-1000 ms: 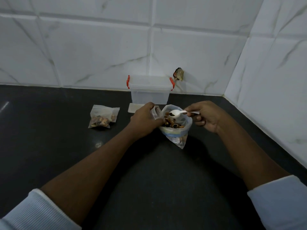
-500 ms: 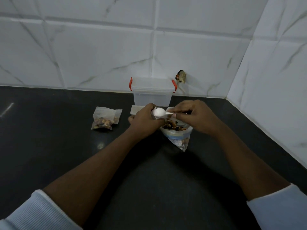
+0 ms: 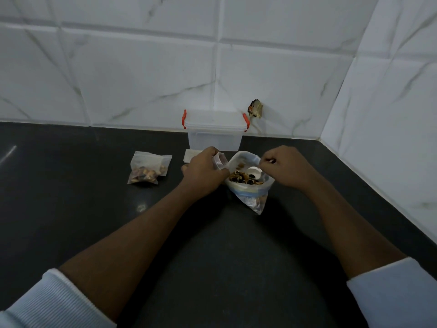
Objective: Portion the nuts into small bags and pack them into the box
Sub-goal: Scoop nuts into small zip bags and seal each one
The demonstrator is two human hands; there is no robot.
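Note:
A large clear bag of nuts (image 3: 248,185) stands open on the dark counter. My right hand (image 3: 283,168) pinches the handle of a white spoon (image 3: 255,171), whose bowl is down among the nuts in that bag. Just left of it, my left hand (image 3: 204,171) grips a small clear bag (image 3: 220,162) with its mouth held open. A filled small bag of nuts (image 3: 147,170) lies further left on the counter. The clear box (image 3: 214,132) with red latches stands lidded against the wall behind my hands.
A flat stack of small bags (image 3: 190,155) lies in front of the box, partly hidden by my left hand. A dark brown object (image 3: 255,108) sits on the tiled wall. The wall corner closes off the right side.
The spoon went from over the big bag to the small bag's mouth, and is now back down in the big bag. My left hand has kept hold of the small bag.

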